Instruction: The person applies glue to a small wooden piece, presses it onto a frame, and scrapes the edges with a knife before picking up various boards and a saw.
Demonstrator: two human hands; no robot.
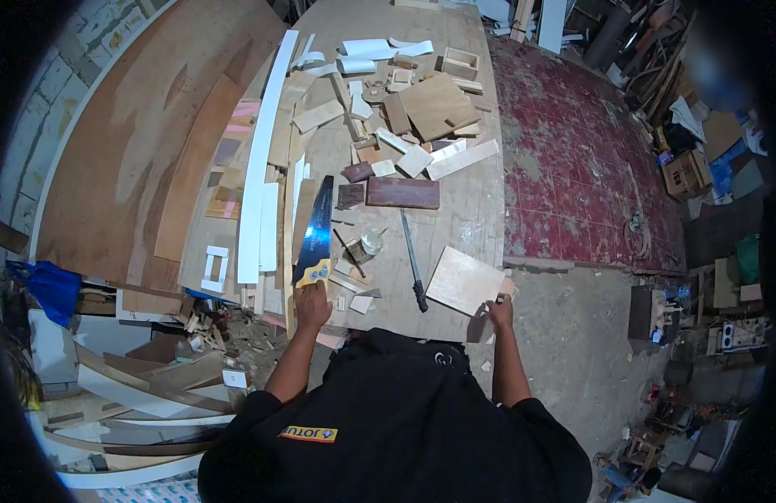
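Observation:
My left hand (313,305) is closed on the yellow handle of a handsaw (318,230), whose blade points away from me over the left part of the workbench (388,314). At the front right corner of the bench, my right hand (500,310) grips the near right corner of a square pale wooden board (466,281). Between the two hands lies a thin saw or file with a black handle (413,261). A small glass jar (371,241) stands near the handsaw, with small wood offcuts (361,303) closer to me.
A reddish-brown block (402,193) lies mid-bench, with a heap of wood pieces (434,105) behind it. Long white strips (265,168) run along the left side. Large plywood sheets (119,142) lean further left. Red tiled floor (581,168) is at the right.

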